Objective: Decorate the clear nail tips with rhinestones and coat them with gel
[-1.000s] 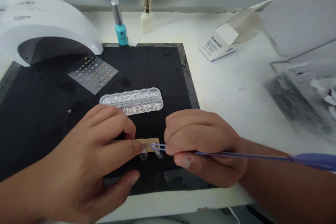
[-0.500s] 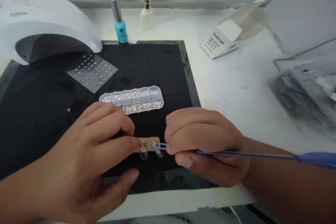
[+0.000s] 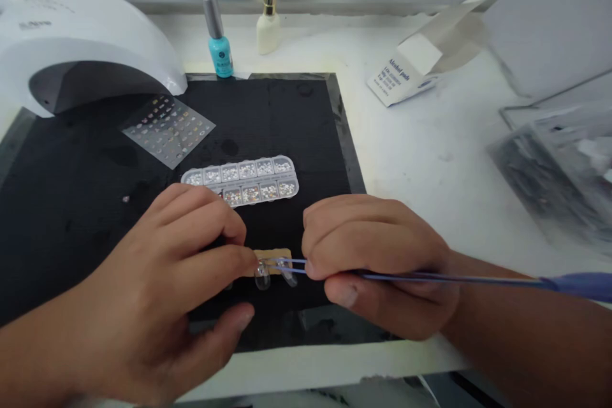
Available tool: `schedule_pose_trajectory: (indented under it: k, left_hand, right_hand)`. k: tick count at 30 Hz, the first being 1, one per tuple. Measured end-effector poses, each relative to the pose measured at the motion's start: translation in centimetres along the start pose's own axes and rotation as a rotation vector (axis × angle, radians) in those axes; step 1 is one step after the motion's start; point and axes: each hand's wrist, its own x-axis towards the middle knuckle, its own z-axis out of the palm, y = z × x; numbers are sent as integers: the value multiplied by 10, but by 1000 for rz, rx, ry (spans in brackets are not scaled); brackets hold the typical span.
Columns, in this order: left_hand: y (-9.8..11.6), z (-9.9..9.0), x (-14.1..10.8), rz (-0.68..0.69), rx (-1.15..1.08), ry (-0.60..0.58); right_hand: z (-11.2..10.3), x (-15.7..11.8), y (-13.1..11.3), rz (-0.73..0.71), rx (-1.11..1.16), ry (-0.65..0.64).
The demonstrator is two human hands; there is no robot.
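The right hand [image 3: 377, 248] is pinching slim blue-purple tweezers [image 3: 578, 284] at clear plastic nail tips [image 3: 262, 280] on a tan strip [image 3: 272, 253] between the hands. Left hand [image 3: 153, 280] touches it, grip unclear. Looks partway, tbh: shiny bits on one tip.

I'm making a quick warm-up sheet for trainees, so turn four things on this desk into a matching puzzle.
1. Silver-capped bottle
2. Alcohol pads box
3. Sheet of small shapes
4. Two-pronged tool

A. Open, on the white tabletop
B. Held in the right hand
C. Turquoise
D. Flat on the black mat

Pairs: 1-C, 2-A, 3-D, 4-B
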Motion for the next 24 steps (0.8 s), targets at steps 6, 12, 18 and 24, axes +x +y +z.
schedule_pose_trajectory:
  k: [6, 12, 18, 24]
  left_hand:
    - [-1, 0, -1, 30, 15, -34]
    - [1, 0, 0, 18, 46, -46]
    - [1, 0, 1, 19, 44, -40]
    - [1, 0, 1, 21, 49, -40]
  right_hand:
    - [-5, -1, 4, 55, 50, 143]
    - [-10, -2, 15, 61, 114, 261]
    - [-10, -3, 16, 67, 111, 238]
    - [-9, -1, 18, 38, 112, 240]
